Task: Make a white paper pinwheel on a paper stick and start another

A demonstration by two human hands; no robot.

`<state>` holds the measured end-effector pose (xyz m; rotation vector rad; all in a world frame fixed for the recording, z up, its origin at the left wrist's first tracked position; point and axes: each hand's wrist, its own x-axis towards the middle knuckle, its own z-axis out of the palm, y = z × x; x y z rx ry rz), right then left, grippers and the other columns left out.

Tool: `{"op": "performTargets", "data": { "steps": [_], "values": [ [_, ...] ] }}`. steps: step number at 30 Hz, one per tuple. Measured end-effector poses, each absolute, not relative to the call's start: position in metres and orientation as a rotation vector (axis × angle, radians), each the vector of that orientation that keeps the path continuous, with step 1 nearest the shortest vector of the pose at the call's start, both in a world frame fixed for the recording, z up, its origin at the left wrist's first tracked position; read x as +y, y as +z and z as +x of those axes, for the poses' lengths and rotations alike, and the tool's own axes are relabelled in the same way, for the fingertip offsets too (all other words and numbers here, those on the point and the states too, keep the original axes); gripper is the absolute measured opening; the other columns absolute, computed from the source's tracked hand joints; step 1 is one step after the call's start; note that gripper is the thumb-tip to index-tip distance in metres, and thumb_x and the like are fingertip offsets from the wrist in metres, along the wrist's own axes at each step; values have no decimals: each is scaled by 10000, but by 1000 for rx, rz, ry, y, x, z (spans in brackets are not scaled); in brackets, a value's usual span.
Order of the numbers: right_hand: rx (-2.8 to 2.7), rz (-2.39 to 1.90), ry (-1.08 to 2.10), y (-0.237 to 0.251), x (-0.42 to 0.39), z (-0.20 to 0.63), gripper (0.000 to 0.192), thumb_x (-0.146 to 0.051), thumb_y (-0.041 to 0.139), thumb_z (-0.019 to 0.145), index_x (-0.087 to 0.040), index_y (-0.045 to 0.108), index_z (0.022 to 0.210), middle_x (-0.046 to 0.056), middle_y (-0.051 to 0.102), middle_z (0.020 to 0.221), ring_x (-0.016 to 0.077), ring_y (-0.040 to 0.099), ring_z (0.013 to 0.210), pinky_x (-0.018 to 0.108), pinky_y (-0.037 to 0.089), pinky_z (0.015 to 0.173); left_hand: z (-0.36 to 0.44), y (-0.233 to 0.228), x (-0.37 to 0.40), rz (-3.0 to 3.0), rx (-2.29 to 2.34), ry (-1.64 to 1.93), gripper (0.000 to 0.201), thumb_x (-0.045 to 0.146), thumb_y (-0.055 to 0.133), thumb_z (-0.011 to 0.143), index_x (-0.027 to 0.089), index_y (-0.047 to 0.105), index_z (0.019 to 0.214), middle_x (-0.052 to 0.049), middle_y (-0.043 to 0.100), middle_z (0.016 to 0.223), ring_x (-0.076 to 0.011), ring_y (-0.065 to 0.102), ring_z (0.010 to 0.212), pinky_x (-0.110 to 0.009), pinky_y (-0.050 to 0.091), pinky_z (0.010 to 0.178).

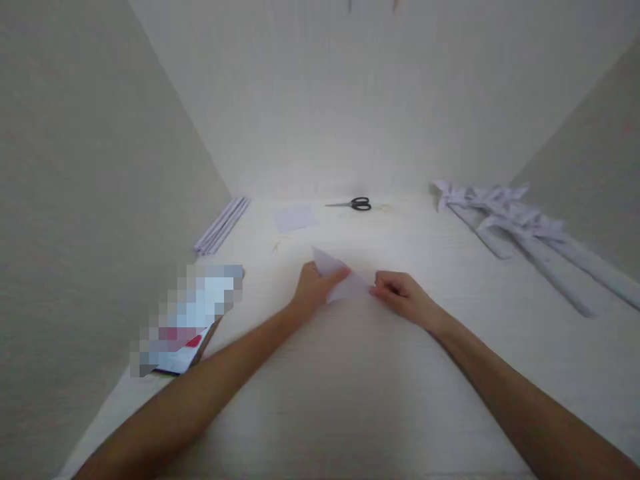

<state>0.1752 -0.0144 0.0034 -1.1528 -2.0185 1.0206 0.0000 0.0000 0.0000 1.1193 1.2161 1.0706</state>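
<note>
A small white folded paper lies on the white table between my two hands. My left hand presses on its left part, with the thumb laid over the sheet. At the paper's right corner, my right hand pinches it with curled fingers. Both forearms reach in from the bottom of the view.
Black-handled scissors and a small square paper lie at the back. Rolled white paper sticks rest along the left wall. Several finished white paper pieces lie at the right. A blurred-out packet sits near the left.
</note>
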Motion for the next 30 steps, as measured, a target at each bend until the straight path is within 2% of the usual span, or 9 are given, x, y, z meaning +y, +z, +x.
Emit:
{"op": "performTargets", "data": {
  "steps": [7, 12, 15, 19, 23, 26, 30],
  "values": [
    [-2028, -1193, 1089, 3, -15, 176, 334, -396, 411, 781, -199, 283, 545, -61, 243, 524, 73, 247, 474, 211, 182, 424, -1, -3, 0, 1147, 1236, 1113, 231, 315, 670, 551, 110, 591, 622, -11, 585, 592, -103, 501, 515, -226, 390, 488],
    [-2007, -1189, 1170, 2, -15, 176, 399, -439, 420, 770, -200, 247, 500, -69, 200, 502, 60, 212, 439, 214, 149, 403, -2, -10, 3, 1137, 1179, 1175, 311, 421, 553, 656, 126, 516, 565, 27, 470, 488, -74, 413, 441, -204, 317, 433],
    [-1915, -1150, 1233, 3, -14, 176, 394, -447, 446, 748, -197, 285, 488, -77, 228, 461, 54, 214, 414, 215, 143, 395, -2, -9, 0, 1269, 1156, 1050, 357, 454, 505, 683, 138, 463, 522, 40, 411, 458, -65, 370, 419, -196, 273, 409],
    [-1797, -1083, 1296, 4, -11, 172, 307, -417, 468, 741, -173, 419, 562, -62, 359, 458, 59, 273, 412, 215, 169, 397, -1, -6, -4, 1579, 1058, 769, 325, 420, 517, 683, 132, 492, 536, 36, 419, 481, -66, 369, 441, -188, 251, 404],
    [-1723, -1083, 1325, 6, -12, 169, 237, -369, 529, 714, -164, 458, 618, -76, 346, 467, 54, 277, 413, 209, 175, 399, -1, -5, -5, 1699, 962, 668, 263, 375, 574, 646, 124, 546, 572, 31, 468, 519, -71, 402, 477, -183, 284, 428],
    [-1628, -1104, 1244, 7, -13, 169, 225, -347, 525, 723, -170, 446, 610, -82, 348, 451, 47, 263, 393, 206, 166, 387, -2, -6, -3, 1620, 969, 720, 220, 336, 613, 611, 124, 597, 670, 19, 538, 582, -83, 455, 509, -192, 338, 467],
    [-1524, -1133, 1161, 7, -13, 170, 205, -319, 539, 709, -172, 442, 604, -76, 396, 434, 45, 294, 381, 200, 179, 380, -1, -6, 1, 1401, 1112, 967, 238, 340, 651, 573, 126, 598, 662, 26, 534, 540, -71, 441, 459, -188, 321, 430]
  ]
}}
